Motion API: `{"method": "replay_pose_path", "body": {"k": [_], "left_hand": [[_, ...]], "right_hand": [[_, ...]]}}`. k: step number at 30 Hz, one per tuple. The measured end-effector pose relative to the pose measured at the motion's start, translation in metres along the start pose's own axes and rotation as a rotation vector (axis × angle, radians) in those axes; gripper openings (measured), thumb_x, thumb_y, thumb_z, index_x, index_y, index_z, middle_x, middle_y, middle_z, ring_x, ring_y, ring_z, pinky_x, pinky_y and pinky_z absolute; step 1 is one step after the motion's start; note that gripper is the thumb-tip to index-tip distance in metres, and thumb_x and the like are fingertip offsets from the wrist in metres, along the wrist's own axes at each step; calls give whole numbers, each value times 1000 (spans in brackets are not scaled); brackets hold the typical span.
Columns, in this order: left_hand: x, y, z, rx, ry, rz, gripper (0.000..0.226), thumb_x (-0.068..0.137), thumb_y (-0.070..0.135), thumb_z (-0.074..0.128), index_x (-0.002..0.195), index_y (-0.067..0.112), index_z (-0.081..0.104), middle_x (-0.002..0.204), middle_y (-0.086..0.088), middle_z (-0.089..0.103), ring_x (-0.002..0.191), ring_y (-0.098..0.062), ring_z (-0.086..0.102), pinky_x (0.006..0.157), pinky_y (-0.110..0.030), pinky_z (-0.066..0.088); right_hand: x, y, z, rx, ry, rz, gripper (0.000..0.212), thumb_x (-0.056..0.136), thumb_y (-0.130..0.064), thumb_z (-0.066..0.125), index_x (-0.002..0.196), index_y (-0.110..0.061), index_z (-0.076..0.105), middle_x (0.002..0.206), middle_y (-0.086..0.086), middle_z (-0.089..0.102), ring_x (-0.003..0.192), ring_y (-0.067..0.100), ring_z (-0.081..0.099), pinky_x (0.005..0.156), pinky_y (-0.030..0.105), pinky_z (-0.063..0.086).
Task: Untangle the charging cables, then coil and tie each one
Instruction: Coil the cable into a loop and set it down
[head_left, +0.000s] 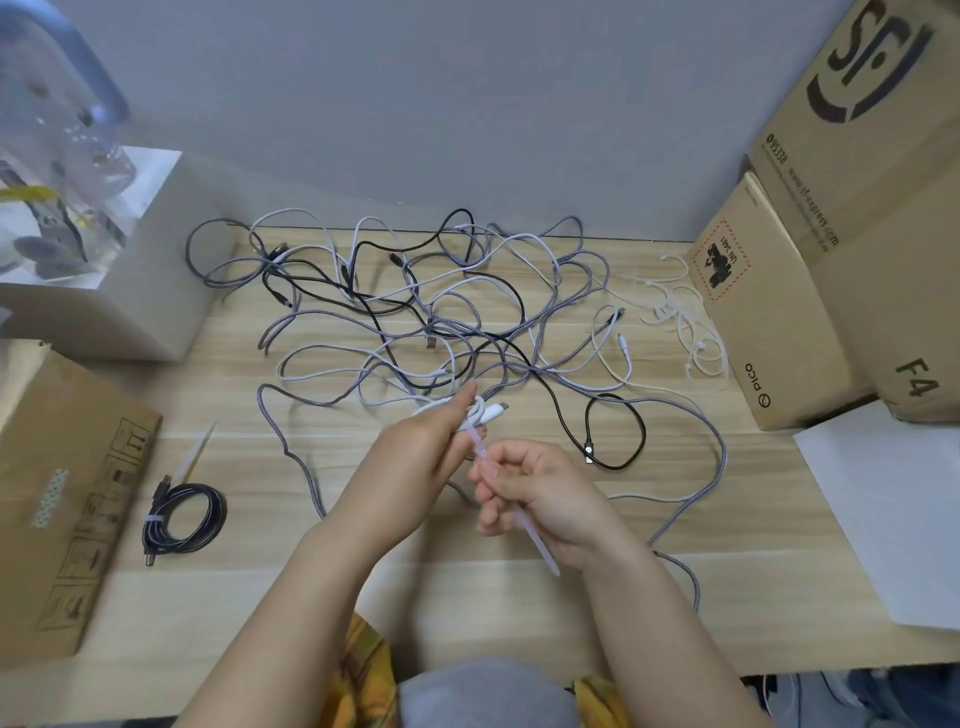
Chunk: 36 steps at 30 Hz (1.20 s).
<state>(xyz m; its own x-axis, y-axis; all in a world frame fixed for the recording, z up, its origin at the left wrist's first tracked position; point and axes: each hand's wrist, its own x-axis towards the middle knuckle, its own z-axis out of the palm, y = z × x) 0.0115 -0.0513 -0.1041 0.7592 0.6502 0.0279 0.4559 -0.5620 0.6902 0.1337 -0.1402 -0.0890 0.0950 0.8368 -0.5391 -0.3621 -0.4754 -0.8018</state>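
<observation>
A tangle of black, grey braided and white charging cables (415, 312) spreads over the wooden table (467, 587). Above the table's middle my left hand (415, 462) grips a small coiled white cable (480, 413), whose plug sticks out to the right. A translucent white cable tie (524, 519) runs from that coil down through my right hand (530, 493), which pinches the strap. At the left lies a coiled black cable (187, 517) bound with a white tie.
Cardboard boxes (810, 291) stand along the right edge, with white paper (893, 499) in front of them. A brown box (62, 499) and a white box (130, 280) sit at the left. Several spare cable ties (685, 322) lie at the back right; one tie (195, 452) lies near the black coil.
</observation>
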Motion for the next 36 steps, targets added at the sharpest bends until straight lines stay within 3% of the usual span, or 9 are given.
{"method": "replay_pose_path", "body": {"k": [5,12,19,22,24,27,30,33,36], "left_hand": [[0,4,-2,-371,-1,-206,44,98,19,43,141,24,36,106,3,66,102,-13,62,96,-31,46],[0,14,6,-429,20,-251,67,79,56,37,140,29,40,98,-14,68,96,-29,64,91,-46,48],[-3,21,6,-667,6,-301,61,81,44,41,138,22,45,113,-9,65,107,-16,61,101,-41,44],[-4,29,5,-854,16,-353,41,93,17,45,133,14,51,89,-15,68,70,5,60,69,-22,52],[-3,33,6,-952,21,-354,29,97,14,46,122,7,58,58,3,59,49,2,48,47,-11,39],[-1,35,4,-1060,43,-356,27,84,32,58,97,9,63,58,2,47,46,-8,33,44,-16,28],[1,31,-1,-1136,-63,-421,37,76,34,62,108,15,63,75,-9,54,60,-18,44,52,-24,34],[2,27,-5,-1228,-184,-423,37,78,28,57,114,18,59,83,-5,64,67,-16,61,58,-22,48],[2,26,-5,-1215,-166,-400,35,78,34,62,111,23,64,85,-16,53,74,-24,45,58,-27,35]], "right_hand": [[-1,-4,6,-95,98,-56,28,93,-4,45,69,-11,58,51,-5,42,36,0,22,36,11,16],[0,-4,16,-93,363,-136,37,79,-3,49,45,-16,44,51,2,23,38,6,16,38,15,14],[-4,-5,23,-118,445,-261,25,59,-21,51,39,-20,36,42,-6,25,42,8,20,42,19,17],[-7,-9,24,-135,433,-333,49,74,-2,57,30,-17,40,35,-11,29,39,5,24,43,18,22],[-10,-12,25,-148,407,-370,55,78,5,54,28,-15,41,31,-11,32,34,3,31,42,14,27],[-9,-9,27,-249,411,-465,38,64,-17,59,42,-12,28,45,1,25,48,12,34,49,20,34],[-9,-5,27,-361,380,-515,33,60,-22,56,48,-7,29,50,17,29,53,18,29,48,28,30],[-10,-6,26,-452,368,-536,30,61,-18,57,48,-8,32,54,16,27,56,20,23,50,29,22],[-11,-8,27,-366,327,-493,29,59,-19,58,47,-5,37,52,25,40,55,19,35,48,40,36]]}}
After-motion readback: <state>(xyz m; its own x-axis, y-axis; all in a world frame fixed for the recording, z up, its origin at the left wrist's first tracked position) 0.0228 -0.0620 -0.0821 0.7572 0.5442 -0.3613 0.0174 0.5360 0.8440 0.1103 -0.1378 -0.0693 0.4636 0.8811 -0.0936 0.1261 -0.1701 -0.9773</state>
